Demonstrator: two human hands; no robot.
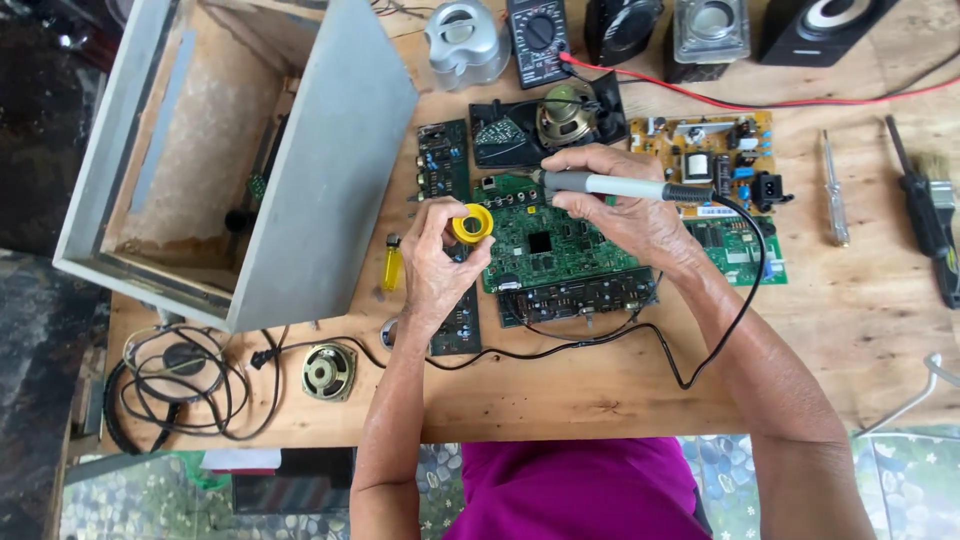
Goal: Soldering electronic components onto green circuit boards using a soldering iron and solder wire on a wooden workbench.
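My left hand (435, 262) pinches a small yellow tin (472, 224) by its rim, thumb on one side and fingers curled round the other, holding it just above the left edge of the green circuit board (555, 250) near the middle of the table (860, 320). My right hand (620, 205) is closed around the pale handle of the soldering iron (610, 185), tip pointing left toward the tin; whether the tip actually touches it I can't quite tell from here. The tin feels like a light, stiff little thing, easy to tip, so the rim is the place to grip it. The iron is light too, but its black cord (735, 300) loops off toward the near edge and could tug, so I hold it by the handle, well back from the hot end. A yellow lighter (392, 263) lies just left of my left hand, and a small speaker (328, 371) sits near the front edge.
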